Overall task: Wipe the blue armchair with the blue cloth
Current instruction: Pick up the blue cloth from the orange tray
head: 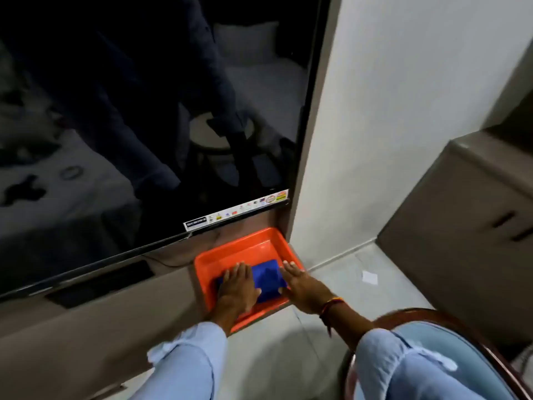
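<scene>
Blue cloth (269,277): in orange tray (230,252), lower centre; left hand (238,287) flat on it, right hand (302,287) beside, fingers released. Blue armchair (450,368), lower right: unwiped.

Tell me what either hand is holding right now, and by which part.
Nothing is gripped yet. The left hand lies flat on the blue cloth in the orange tray; the right hand lies open at the cloth's right edge.

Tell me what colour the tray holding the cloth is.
The tray is bright orange, seen clearly in the head view; the blue cloth lies inside.
</scene>
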